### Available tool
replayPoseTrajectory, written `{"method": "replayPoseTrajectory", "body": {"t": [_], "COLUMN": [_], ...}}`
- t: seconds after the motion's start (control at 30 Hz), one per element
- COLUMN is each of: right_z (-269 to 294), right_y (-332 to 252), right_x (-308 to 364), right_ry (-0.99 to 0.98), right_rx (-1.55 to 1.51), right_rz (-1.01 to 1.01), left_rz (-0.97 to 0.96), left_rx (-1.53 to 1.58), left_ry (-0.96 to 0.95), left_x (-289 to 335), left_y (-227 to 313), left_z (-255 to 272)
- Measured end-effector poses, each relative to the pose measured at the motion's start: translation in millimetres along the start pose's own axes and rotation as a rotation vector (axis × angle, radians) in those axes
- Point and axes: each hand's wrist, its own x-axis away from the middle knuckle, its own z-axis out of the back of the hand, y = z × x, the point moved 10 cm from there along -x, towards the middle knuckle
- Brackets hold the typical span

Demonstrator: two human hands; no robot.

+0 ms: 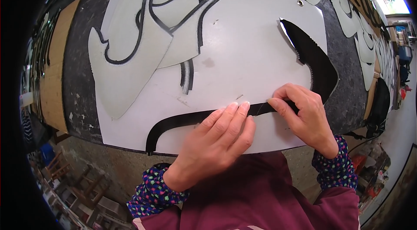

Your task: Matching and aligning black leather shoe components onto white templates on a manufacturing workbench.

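The right hand (306, 110) has its thumb and forefinger brought together at the upper edge of a black strip (176, 121); this grip looks closed on that edge, though how much of it is caught between the tips is hidden. The left hand (219, 136) has no pinch: its fingers lie extended side by side, tips resting on the strip just beside the right hand.

Between the two hands a thin slanting line crosses the strip, perhaps a seam or overlap. The strip lies near the table's front edge, curving down at its left end, and on the right runs beneath the hand toward a wide black piece (321, 65) with a toothed edge.

Judging by this, the work is partway: the black parts are laid out in one line, while the spot between the hands seems the part being settled. Whether it is fast cannot be told.

Under it all is a white board (256, 47) on the dark table (82, 82). On its left lie pale cut pieces (126, 78) with dark bands along some edges, and a short dark strip (186, 76) pokes out beneath them. More pale pieces (367, 52) lie at the right, apart from the hands.
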Motion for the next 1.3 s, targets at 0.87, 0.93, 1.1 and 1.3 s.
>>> {"method": "replayPoseTrajectory", "body": {"t": [0.87, 0.93, 1.1, 1.3], "right_z": [-0.4, -1.0, -1.3, -1.9], "right_y": [-1.4, -2.3, -0.1, 0.0], "right_x": [-0.6, -0.4, 1.7, 2.8], "right_ry": [-0.017, -0.018, -0.004, -0.001], "right_rx": [0.0, -0.003, -0.003, -0.021], "right_rz": [0.009, 0.016, 0.031, 0.033], "left_rz": [-0.033, -0.037, -0.007, 0.025], "left_rx": [-0.08, -0.106, -0.06, 0.025], "left_ry": [-0.045, -0.034, -0.082, -0.075], "left_x": [2.0, 2.1, 1.2, 5.0], "left_y": [3.4, 4.7, 0.8, -2.9], "left_z": [-8.3, -6.3, -8.7, -5.7]}}
